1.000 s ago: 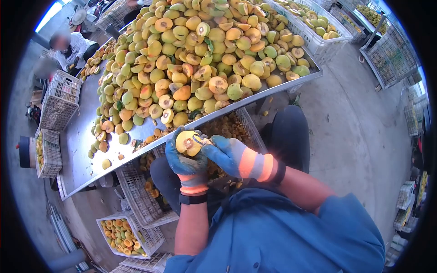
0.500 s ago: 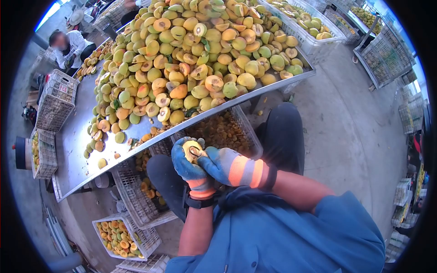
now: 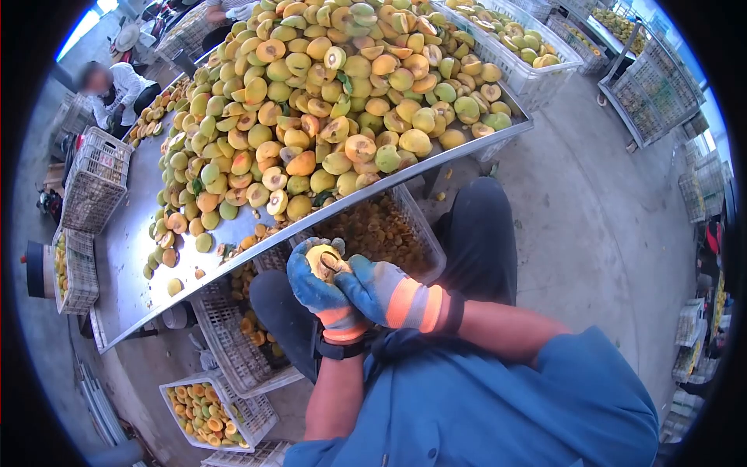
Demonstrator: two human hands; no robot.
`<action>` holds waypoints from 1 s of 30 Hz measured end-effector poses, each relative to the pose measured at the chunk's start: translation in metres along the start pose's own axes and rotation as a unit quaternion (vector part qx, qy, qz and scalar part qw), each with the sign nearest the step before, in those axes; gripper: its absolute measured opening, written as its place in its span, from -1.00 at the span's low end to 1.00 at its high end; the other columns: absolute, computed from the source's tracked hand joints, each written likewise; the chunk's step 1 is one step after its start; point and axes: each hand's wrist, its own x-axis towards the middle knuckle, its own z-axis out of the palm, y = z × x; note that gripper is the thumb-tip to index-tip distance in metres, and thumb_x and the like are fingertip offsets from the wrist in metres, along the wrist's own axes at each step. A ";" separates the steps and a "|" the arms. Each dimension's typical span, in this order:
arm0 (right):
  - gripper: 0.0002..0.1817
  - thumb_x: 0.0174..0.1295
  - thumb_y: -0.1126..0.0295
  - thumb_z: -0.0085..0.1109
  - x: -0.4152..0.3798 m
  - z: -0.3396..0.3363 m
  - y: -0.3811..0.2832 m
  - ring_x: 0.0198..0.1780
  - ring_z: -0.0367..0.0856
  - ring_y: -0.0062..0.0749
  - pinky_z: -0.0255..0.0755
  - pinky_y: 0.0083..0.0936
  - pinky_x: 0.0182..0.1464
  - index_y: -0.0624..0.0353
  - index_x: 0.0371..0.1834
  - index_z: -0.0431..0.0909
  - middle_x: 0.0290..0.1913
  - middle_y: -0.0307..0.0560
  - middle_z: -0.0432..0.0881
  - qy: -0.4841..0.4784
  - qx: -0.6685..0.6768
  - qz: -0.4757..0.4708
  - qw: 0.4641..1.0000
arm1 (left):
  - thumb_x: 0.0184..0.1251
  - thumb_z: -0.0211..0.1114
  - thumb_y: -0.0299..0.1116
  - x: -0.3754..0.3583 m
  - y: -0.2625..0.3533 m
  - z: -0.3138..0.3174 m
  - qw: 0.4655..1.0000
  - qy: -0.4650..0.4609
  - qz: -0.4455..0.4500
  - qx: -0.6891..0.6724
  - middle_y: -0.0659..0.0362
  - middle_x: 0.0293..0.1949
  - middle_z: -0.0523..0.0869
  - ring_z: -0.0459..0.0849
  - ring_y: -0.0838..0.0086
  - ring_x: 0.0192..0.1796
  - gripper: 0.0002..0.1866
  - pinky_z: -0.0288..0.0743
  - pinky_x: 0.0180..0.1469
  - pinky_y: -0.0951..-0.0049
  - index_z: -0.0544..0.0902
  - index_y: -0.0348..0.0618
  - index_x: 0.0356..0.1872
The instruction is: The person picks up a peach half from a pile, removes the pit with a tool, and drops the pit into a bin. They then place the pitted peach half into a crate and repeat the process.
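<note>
Both my hands wear blue-coated gloves with orange and grey cuffs and meet above my lap. My left hand (image 3: 308,289) is closed around a yellow peach half (image 3: 317,255), its cut face up. Against that face my right hand (image 3: 380,289) is closed on a small pitting tool (image 3: 331,265), of which only a thin dark curved loop shows. The right fingers hide its handle. Just beyond lies the metal table (image 3: 128,288), with a big heap of halved peaches (image 3: 311,117) on it.
Under the table edge stands a crate (image 3: 424,226) of brown scraps. Left of my knees is another crate (image 3: 226,342), and a white crate (image 3: 253,424) of peach halves sits lower. A person (image 3: 120,89) works at the table's far left. Stacked crates (image 3: 97,179) flank the table.
The right hand has turned slightly at the peach half, and the curved loop sits a little differently in the cut face. The whole view has shifted slightly.
</note>
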 end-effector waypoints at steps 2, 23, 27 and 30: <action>-0.75 0.52 0.40 -0.04 0.001 0.003 0.001 -0.28 0.69 0.16 0.54 -0.03 -0.31 0.35 0.04 0.56 -0.19 0.24 0.60 0.001 0.032 0.017 0.999 | 0.50 0.21 -0.49 -0.002 0.004 -0.001 0.998 -0.015 0.037 0.056 0.00 0.01 0.62 0.75 0.26 0.01 -0.66 0.74 0.10 0.29 0.45 -0.35 0.22; -0.71 0.58 0.30 -0.08 0.008 -0.019 0.020 -0.10 0.69 0.06 0.53 -0.20 -0.06 0.27 0.05 0.58 -0.17 0.15 0.68 -0.203 0.232 0.060 0.949 | 0.52 0.25 -0.29 -0.007 -0.007 -0.009 0.967 0.035 -0.218 -0.129 0.06 -0.27 0.73 0.77 0.37 -0.27 -0.76 0.74 -0.16 0.36 0.53 -0.28 -0.08; -0.74 0.46 0.42 -0.02 0.002 -0.002 0.032 -0.18 0.69 0.07 0.54 -0.16 -0.13 0.23 0.10 0.55 -0.22 0.18 0.63 -0.088 0.049 -0.138 0.985 | 0.66 0.02 -0.14 -0.007 0.006 0.002 0.973 0.047 -0.209 -0.089 0.04 -0.27 0.71 0.75 0.30 -0.27 -0.67 0.73 -0.16 0.32 0.52 -0.25 -0.08; -0.75 0.42 0.43 0.00 0.007 -0.008 0.030 -0.20 0.69 0.14 0.56 -0.13 -0.15 0.27 0.06 0.55 -0.22 0.22 0.63 -0.137 0.110 -0.090 0.980 | 0.69 -0.07 -0.04 -0.009 0.007 0.004 0.968 0.070 -0.225 -0.082 0.03 -0.28 0.69 0.74 0.24 -0.27 -0.59 0.72 -0.14 0.28 0.52 -0.24 -0.09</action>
